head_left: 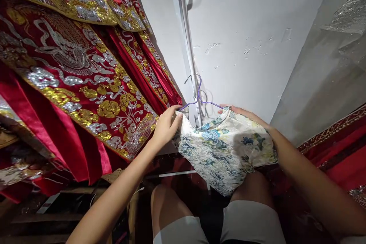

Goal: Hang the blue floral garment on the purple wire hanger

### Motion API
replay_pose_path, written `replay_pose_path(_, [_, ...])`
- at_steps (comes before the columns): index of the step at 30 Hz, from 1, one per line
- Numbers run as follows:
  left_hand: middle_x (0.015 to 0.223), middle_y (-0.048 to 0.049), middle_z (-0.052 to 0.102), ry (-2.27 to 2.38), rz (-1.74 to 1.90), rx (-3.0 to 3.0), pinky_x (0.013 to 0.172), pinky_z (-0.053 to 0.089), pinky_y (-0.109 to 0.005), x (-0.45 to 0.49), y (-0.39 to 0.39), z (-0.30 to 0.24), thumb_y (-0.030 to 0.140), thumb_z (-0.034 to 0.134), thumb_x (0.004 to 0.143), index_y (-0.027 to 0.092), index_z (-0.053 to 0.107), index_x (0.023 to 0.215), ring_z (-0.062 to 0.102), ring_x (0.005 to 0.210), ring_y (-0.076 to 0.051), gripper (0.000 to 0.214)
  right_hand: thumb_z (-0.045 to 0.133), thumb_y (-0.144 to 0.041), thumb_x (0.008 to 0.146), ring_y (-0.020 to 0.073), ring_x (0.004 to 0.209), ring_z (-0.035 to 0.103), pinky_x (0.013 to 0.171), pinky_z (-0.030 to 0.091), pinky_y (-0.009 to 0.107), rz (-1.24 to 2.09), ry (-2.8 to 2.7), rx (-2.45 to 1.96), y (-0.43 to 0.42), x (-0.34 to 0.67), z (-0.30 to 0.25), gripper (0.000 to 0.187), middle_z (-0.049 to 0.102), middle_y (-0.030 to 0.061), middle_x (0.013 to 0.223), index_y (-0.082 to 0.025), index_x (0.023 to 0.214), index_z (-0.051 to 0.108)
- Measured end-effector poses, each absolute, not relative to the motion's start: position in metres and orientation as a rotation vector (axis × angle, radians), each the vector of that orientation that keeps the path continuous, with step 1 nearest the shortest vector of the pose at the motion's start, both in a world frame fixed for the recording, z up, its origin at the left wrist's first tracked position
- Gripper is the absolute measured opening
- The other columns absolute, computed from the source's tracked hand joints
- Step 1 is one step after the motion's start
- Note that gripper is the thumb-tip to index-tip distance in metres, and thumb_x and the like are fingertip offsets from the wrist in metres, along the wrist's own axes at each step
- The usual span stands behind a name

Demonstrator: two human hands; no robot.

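A white short-sleeved top with blue and yellow floral print hangs in front of me on a purple clothes hanger. My left hand grips the top's left shoulder at the hanger's end, thumb on the cloth. At the other shoulder, my right hand reaches up under the sleeve; its fingers show behind the collar, and cloth covers the rest of it. The hanger's hook stands upright beside a white metal pole; whether it touches the pole I cannot tell.
Red embroidered garments with gold and silver sequins hang close on the left. A white wall with peeling patches stands ahead. More red cloth and a sheer beaded fabric are at the right. Dark clutter lies low on the left.
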State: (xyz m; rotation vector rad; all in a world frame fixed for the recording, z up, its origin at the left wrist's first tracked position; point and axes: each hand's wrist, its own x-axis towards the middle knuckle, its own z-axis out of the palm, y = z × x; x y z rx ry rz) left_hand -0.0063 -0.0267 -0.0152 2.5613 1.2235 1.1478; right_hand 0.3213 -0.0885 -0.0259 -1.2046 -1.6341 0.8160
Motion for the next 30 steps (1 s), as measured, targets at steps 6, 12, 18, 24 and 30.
replay_pose_path(6, [0.105, -0.0087, 0.071, 1.174, 1.217, 2.604, 0.090, 0.049, -0.037, 0.007, -0.024, 0.002, 0.035, 0.045, 0.103, 0.019, 0.067, 0.109, 0.065, 0.099, -0.023, 0.028, 0.085, -0.060, 0.069, 0.0286, 0.095, 0.073, 0.080, 0.057, 0.036, 1.104, -1.575, -1.210, -0.094, 0.335, -0.007, 0.055, 0.079, 0.0129, 0.102, -0.018, 0.104, 0.078])
replay_pose_path(12, [0.106, -0.0104, 0.069, 1.324, 1.224, 2.752, 0.099, 0.041, -0.048, 0.037, -0.024, 0.037, 0.041, 0.056, 0.099, 0.020, 0.068, 0.097, 0.056, 0.109, -0.031, 0.024, 0.086, -0.059, 0.068, 0.0252, 0.081, 0.072, 0.070, 0.057, 0.034, 1.065, -1.417, -1.210, -0.110, 0.332, 0.001, 0.051, 0.078, 0.0100, 0.090, -0.019, 0.098, 0.078])
replay_pose_path(18, [0.083, -0.0036, 0.065, 0.714, 0.848, 2.610, 0.079, 0.045, -0.033, 0.057, -0.061, 0.025, 0.040, 0.057, 0.097, 0.018, 0.063, 0.086, 0.057, 0.080, -0.019, 0.025, 0.073, -0.057, 0.085, 0.0198, 0.072, 0.066, 0.062, 0.052, 0.031, 1.442, -1.882, -1.162, -0.158, 0.318, -0.002, 0.042, 0.073, 0.0061, 0.083, -0.018, 0.102, 0.076])
replay_pose_path(24, [0.072, 0.0012, 0.054, 0.565, 0.641, 2.209, 0.069, 0.040, -0.028, 0.042, -0.105, 0.000, 0.031, 0.063, 0.083, 0.018, 0.059, 0.074, 0.048, 0.070, -0.014, 0.016, 0.071, -0.055, 0.088, 0.0263, 0.112, 0.067, 0.096, 0.055, 0.040, 1.230, -2.049, -1.103, -0.153, 0.289, 0.000, 0.059, 0.071, 0.0104, 0.122, -0.023, 0.137, 0.060])
replay_pose_path(30, [0.065, -0.0036, 0.052, 0.298, 0.855, 1.899, 0.066, 0.040, -0.036, 0.029, -0.106, 0.020, 0.068, 0.049, 0.089, 0.018, 0.057, 0.066, 0.047, 0.064, -0.019, 0.055, 0.055, -0.057, 0.098, 0.0344, 0.151, 0.036, 0.124, 0.027, 0.059, 0.580, -2.192, -0.850, -0.112, 0.245, -0.028, 0.059, 0.048, 0.0125, 0.158, -0.026, 0.149, 0.050])
